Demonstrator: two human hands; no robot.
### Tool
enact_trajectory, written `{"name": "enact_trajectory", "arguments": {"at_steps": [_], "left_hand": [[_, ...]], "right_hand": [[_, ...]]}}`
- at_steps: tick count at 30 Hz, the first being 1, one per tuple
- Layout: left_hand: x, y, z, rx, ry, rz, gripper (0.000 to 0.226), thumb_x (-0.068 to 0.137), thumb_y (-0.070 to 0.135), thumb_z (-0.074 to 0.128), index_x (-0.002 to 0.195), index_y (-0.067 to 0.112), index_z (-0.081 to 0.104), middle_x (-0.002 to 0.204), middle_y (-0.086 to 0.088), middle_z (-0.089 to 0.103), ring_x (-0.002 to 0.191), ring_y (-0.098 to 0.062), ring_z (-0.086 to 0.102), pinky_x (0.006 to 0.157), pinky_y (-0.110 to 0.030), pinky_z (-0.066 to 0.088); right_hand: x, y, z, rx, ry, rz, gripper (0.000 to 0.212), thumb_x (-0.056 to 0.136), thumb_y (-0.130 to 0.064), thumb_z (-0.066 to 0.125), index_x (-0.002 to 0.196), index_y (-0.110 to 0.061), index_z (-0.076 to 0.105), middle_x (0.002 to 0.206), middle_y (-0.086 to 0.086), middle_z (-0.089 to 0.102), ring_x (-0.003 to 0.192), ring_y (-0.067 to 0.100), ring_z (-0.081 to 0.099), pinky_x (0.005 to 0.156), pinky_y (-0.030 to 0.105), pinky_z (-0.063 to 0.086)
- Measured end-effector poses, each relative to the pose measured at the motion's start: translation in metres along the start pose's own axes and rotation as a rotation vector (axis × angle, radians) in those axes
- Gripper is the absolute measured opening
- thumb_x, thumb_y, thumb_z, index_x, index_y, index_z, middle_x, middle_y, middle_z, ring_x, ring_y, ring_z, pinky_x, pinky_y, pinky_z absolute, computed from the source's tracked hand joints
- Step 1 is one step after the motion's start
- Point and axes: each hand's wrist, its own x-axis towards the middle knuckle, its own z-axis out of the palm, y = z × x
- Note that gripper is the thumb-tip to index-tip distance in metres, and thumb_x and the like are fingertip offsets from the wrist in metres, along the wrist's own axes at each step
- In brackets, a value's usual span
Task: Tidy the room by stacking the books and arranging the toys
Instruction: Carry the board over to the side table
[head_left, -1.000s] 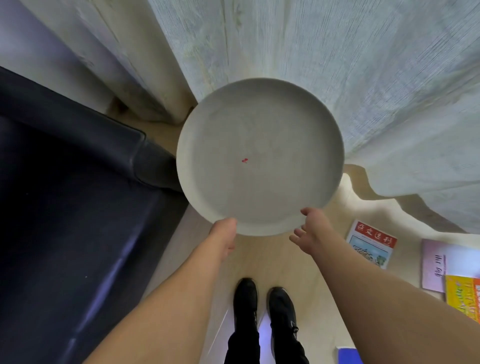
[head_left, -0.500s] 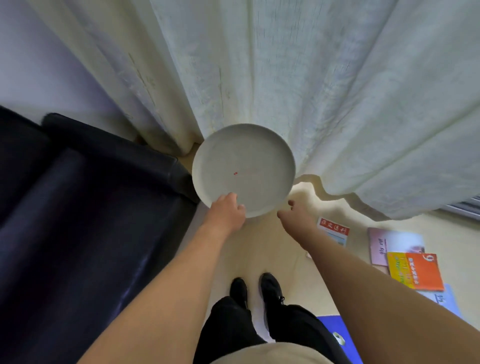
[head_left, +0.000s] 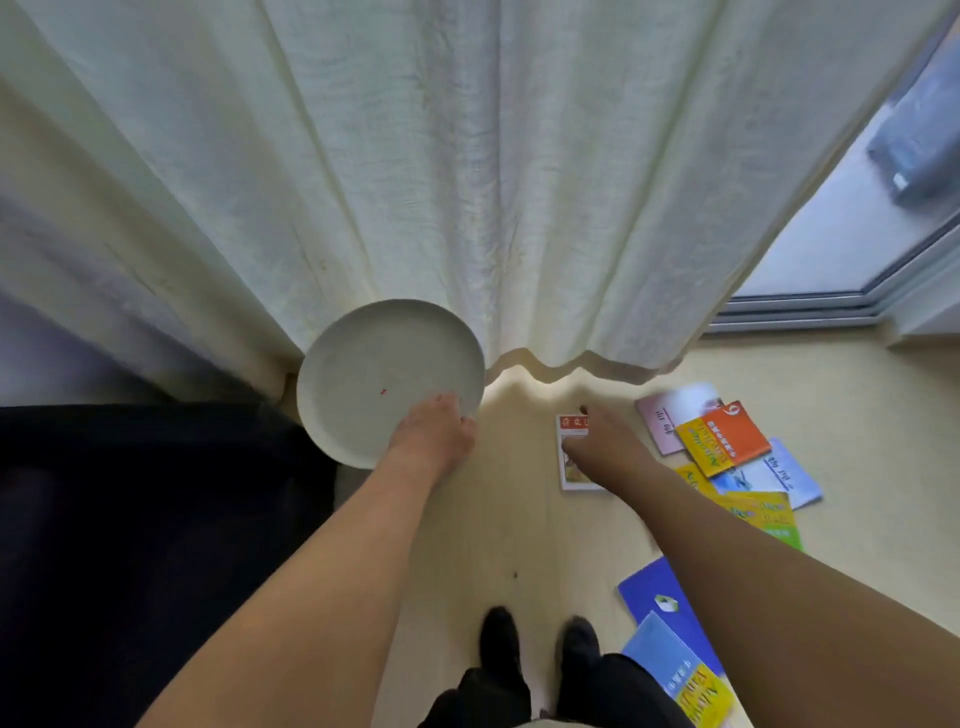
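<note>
Fingers of your left hand (head_left: 434, 428) curl over the near rim of the tray (head_left: 387, 382), gripping it alone now. Your right hand (head_left: 597, 447), which was at that rim a moment ago, has come off and swung right, hanging loose and holding nothing over the red-topped book (head_left: 569, 457). The tray sits low by the curtain (head_left: 441, 182) and the dark sofa (head_left: 140, 545). More books (head_left: 727, 441) have come into view, scattered on the floor (head_left: 498, 519) to your right, with blue ones (head_left: 660, 608) nearer your shoes (head_left: 535, 644).
</note>
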Motion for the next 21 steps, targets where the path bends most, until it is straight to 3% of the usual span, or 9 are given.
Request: {"name": "enact_trajectory", "arguments": {"at_steps": [2,5,8,11,14,18,21], "left_hand": [[-0.01,0.02,0.012,0.037,-0.025,0.073,0.051,0.099,0.031,0.04,0.145,0.01,0.044,0.148,-0.014,0.047,0.134,-0.034,0.044,0.112,-0.046,0.036],[-0.024,0.047,0.03,0.092,-0.051,0.144,0.051,0.098,0.031,0.04,0.145,0.013,0.044,0.148,-0.013,0.047,0.133,-0.033,0.045,0.112,-0.046,0.037],[-0.038,0.068,0.048,0.141,-0.074,0.167,0.052,0.1,0.03,0.04,0.149,0.013,0.04,0.15,-0.012,0.044,0.136,-0.032,0.043,0.113,-0.045,0.036],[-0.06,0.101,0.076,0.165,-0.1,0.217,0.051,0.1,0.028,0.04,0.149,0.011,0.04,0.151,-0.012,0.043,0.135,-0.032,0.044,0.11,-0.043,0.037],[-0.09,0.143,0.112,0.191,-0.136,0.276,0.049,0.102,0.028,0.04,0.149,0.012,0.04,0.151,-0.01,0.042,0.135,-0.031,0.045,0.109,-0.043,0.038],[-0.134,0.197,0.166,0.243,-0.2,0.336,0.05,0.103,0.03,0.039,0.15,0.015,0.038,0.153,-0.01,0.042,0.136,-0.031,0.044,0.111,-0.043,0.037],[-0.171,0.239,0.208,0.296,-0.223,0.412,0.047,0.103,0.029,0.04,0.147,0.014,0.042,0.149,-0.011,0.044,0.134,-0.031,0.044,0.109,-0.042,0.036]], "right_hand": [[-0.012,0.022,-0.008,0.028,0.028,0.024,0.047,0.074,-0.021,0.057,0.12,-0.016,0.053,0.12,0.002,0.056,0.105,0.025,0.058,0.077,0.034,0.051],[-0.028,0.059,-0.015,0.083,0.067,0.053,0.039,0.072,-0.024,0.059,0.11,-0.018,0.056,0.114,0.002,0.061,0.095,0.02,0.061,0.078,0.038,0.057],[-0.056,0.083,-0.025,0.143,0.093,0.057,0.043,0.086,-0.019,0.058,0.128,-0.015,0.051,0.124,0.003,0.057,0.104,0.021,0.059,0.08,0.028,0.048],[-0.084,0.128,-0.04,0.177,0.116,0.098,0.046,0.093,-0.013,0.053,0.138,-0.01,0.047,0.118,0.001,0.052,0.099,0.021,0.054,0.077,0.026,0.04],[-0.115,0.187,-0.053,0.171,0.143,0.144,0.056,0.091,-0.018,0.053,0.145,-0.01,0.039,0.141,0.008,0.048,0.121,0.027,0.051,0.091,0.031,0.042],[-0.16,0.266,-0.078,0.213,0.192,0.207,0.049,0.089,-0.016,0.054,0.136,-0.007,0.047,0.131,0.014,0.055,0.101,0.028,0.06,0.081,0.033,0.046],[-0.194,0.325,-0.097,0.228,0.229,0.28,0.058,0.088,-0.017,0.054,0.143,-0.01,0.041,0.136,0.014,0.052,0.104,0.027,0.059,0.08,0.033,0.046]]}}
